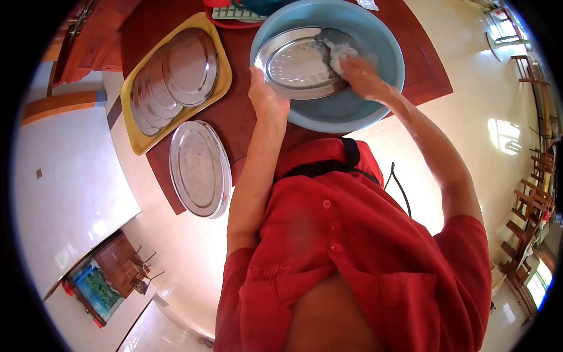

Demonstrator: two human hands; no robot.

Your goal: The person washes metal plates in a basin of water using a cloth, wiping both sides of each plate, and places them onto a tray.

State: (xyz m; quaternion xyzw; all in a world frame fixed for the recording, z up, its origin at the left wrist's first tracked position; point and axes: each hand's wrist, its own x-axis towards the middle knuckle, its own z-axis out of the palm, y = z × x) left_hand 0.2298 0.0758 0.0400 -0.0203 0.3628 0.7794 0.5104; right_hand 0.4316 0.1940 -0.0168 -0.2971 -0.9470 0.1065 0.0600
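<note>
An oval metal platter is tilted inside a light blue basin, its face wet and shiny. My left hand is closed on the platter's near left edge, with the thumb along the rim. My right hand presses a grey, sudsy cloth against the platter's right end. That hand is slightly blurred, and its fingertips are partly hidden by the cloth and foam. Cloudy grey water shows in the basin below the platter.
On the red-brown table, a yellow tray holds several overlapping metal platters. A stack of oval platters sits at the table's near left edge. Behind is a red container with a pale green item. Wooden chairs stand far right.
</note>
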